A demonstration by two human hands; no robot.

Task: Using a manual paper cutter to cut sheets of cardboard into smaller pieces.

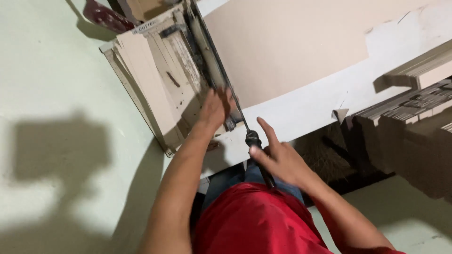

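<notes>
A worn paper cutter [155, 80] lies on the pale floor, with a large sheet of beige cardboard [292, 51] lying across its blade edge. My left hand [215, 109] presses flat on the cutter's board beside the blade, fingers spread. My right hand [278, 157] rests against the black handle [256, 149] of the cutter's arm, palm on it, fingers loose and partly extended. The blade arm [212, 61] runs up from the handle along the cardboard's edge.
Stacks of cut cardboard pieces [414, 113] stand at the right. A dark red object [106, 16] lies at the top left. A small cardboard scrap [340, 114] sits by the sheet's edge. My red shirt [254, 221] fills the bottom centre.
</notes>
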